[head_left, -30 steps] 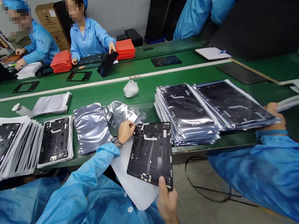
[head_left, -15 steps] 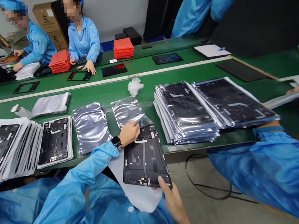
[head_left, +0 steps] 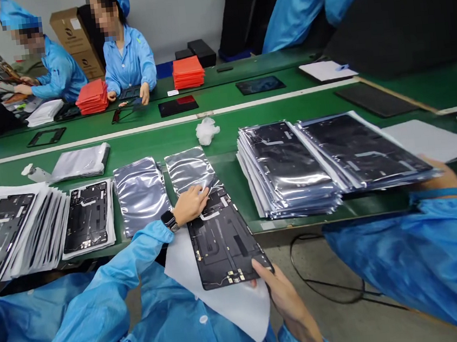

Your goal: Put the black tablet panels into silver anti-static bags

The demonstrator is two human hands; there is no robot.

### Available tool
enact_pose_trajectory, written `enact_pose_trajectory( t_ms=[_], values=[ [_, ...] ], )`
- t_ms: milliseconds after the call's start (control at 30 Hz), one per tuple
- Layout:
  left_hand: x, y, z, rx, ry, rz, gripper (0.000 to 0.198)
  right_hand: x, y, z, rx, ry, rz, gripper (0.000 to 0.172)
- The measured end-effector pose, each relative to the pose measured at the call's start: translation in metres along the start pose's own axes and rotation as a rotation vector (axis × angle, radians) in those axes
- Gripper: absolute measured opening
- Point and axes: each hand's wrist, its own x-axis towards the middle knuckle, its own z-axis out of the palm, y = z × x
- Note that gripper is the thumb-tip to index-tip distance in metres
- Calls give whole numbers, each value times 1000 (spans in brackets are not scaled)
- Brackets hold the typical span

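Observation:
My right hand [head_left: 284, 295] grips the near corner of a black tablet back panel [head_left: 223, 242], which slants from my lap up to the table edge. A white paper sheet [head_left: 229, 301] lies under the panel. My left hand [head_left: 191, 203], with a watch on its wrist, pinches the mouth of a silver antistatic bag [head_left: 189, 169] at the panel's far end. The bag lies flat on the green table [head_left: 160, 140].
Another silver bag [head_left: 141, 194] lies left of mine. Bare panels on paper [head_left: 22, 225] are fanned out at the left. Bagged panels [head_left: 289, 170] are stacked at the right, where a co-worker's hand [head_left: 444, 178] holds another stack. Two people work across the belt.
The panel has swung so its far end points at the bag's mouth, and my left hand has shifted onto the bag's edge. The co-worker has put a white sheet down at the right.

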Motion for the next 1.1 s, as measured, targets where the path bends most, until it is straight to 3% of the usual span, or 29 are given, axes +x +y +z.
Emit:
enact_pose_trajectory(
  t_ms=[133,233,400,633,767,933,1100],
  values=[
    [-2,-2,-7,24,-57,-36,40,4,-2,7,-9,19,-36,66],
    [1,-7,-13,31,-80,-38,40,2,-4,6,-59,-40,-40,67],
    [3,-13,-15,-41,-79,15,40,9,-9,-10,-106,-147,-79,70],
    [-7,-10,-15,6,-99,80,46,28,-8,-24,-46,-158,-76,63],
    [-16,0,-18,3,-132,84,43,38,-8,-5,57,-122,-91,63],
    [-34,31,-27,60,-208,156,39,58,-14,36,149,-56,-26,66],
    [-46,58,-46,129,-257,182,38,85,-25,61,99,5,-117,70]
  ],
)
